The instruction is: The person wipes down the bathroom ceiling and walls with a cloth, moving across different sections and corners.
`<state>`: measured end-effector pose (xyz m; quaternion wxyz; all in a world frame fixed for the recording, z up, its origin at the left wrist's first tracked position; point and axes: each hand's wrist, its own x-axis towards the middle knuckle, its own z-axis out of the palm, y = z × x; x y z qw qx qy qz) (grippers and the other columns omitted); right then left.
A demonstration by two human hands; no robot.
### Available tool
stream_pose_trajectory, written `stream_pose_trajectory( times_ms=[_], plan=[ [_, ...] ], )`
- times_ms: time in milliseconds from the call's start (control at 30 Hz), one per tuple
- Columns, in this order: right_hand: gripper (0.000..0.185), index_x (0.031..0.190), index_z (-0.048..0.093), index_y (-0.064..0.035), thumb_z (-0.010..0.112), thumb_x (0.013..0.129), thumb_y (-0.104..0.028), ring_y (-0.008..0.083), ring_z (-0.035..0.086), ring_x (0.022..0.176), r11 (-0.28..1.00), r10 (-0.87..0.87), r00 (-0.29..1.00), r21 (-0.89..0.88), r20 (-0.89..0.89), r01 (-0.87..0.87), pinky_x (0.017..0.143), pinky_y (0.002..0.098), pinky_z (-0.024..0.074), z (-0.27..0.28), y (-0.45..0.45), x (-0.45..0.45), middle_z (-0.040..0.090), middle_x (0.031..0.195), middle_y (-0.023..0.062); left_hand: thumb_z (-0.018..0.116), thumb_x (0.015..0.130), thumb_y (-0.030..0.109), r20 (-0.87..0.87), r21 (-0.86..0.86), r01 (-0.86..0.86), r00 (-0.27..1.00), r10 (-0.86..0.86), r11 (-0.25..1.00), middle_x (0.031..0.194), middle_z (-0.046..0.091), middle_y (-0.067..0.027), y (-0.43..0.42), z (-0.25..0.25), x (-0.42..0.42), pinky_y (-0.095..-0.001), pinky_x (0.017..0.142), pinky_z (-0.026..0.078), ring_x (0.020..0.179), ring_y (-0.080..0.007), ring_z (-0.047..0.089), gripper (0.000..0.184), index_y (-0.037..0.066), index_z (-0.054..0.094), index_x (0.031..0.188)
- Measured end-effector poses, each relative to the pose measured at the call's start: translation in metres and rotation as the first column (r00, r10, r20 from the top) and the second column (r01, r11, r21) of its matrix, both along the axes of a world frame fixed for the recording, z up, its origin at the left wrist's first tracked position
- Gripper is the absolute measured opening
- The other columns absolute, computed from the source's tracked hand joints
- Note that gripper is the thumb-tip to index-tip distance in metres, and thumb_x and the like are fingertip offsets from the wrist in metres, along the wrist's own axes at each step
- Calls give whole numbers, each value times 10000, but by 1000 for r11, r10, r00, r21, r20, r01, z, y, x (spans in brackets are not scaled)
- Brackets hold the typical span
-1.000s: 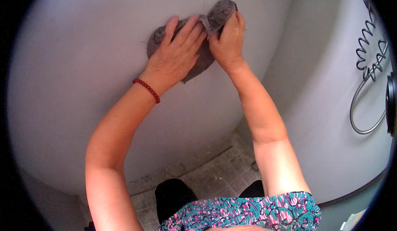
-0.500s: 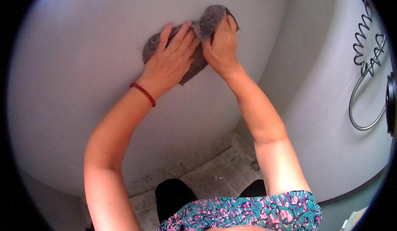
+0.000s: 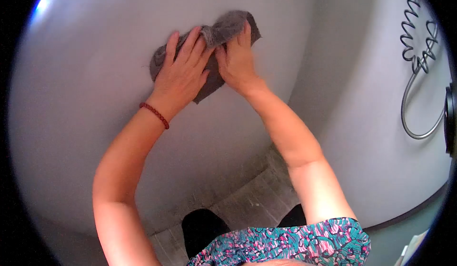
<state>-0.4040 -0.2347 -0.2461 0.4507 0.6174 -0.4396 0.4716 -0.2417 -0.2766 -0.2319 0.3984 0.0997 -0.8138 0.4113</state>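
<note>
A rumpled grey cloth (image 3: 228, 27) lies pressed against the pale wall (image 3: 200, 156). On its left part my left hand (image 3: 181, 73) rests with the fingers stretched out and spread, holding it flat to the surface. A dark red bead bracelet (image 3: 155, 114) circles the left wrist. My right hand (image 3: 238, 66) grips the cloth's right part, its fingertips partly covered by a fold. One corner of the cloth hangs below, between the two hands.
To the right, a second pale wall meets the first at a vertical corner. A coiled metallic cord (image 3: 413, 37) hangs there beside a dark round fitting (image 3: 449, 120). Grey tiled floor (image 3: 252, 194) shows below, with my dark-clad knees (image 3: 204, 228) near the wall's foot.
Both hands and the cloth have shifted left and slightly down in the picture. The view has also moved a little, and the bright spot at upper left is larger.
</note>
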Motion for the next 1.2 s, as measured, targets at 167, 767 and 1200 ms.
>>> stream_pose_trajectory(
  times_ms=[167, 767, 1200],
  plan=[
    [514, 1194, 393, 134, 441, 866, -259, 537, 202, 1251, 904, -418, 903, -51, 100, 424, 1044, 588, 122, 35, -43, -44, 292, 1297, 399, 610, 770, 286, -102, -52, 64, 992, -69, 997, 1286, 448, -107, 1, 46, -24, -520, 1070, 148, 1314, -274, 264, 526, 91, 482, 1242],
    [614, 1349, 307, 26, 353, 906, -397, 436, 91, 1344, 980, -158, 783, -5, 602, 201, 1078, 537, 47, 105, -33, -19, 208, 1428, 275, 559, 785, 356, -65, -52, -63, 996, 60, 997, 1326, 430, -99, 6, 111, -31, -469, 1094, 106, 1325, -276, 238, 527, 99, 506, 1241],
    [439, 1158, 552, -41, 531, 784, -271, 370, 332, 1254, 994, 60, 903, -58, -425, -93, 1037, 553, 189, 79, -29, 226, 481, 1255, 166, 660, 722, 446, -382, 186, -372, 825, 416, 909, 1183, 445, -196, 7, -2, 218, -650, 1016, 101, 1271, -434, 252, 754, 146, 375, 1352]
  ],
)
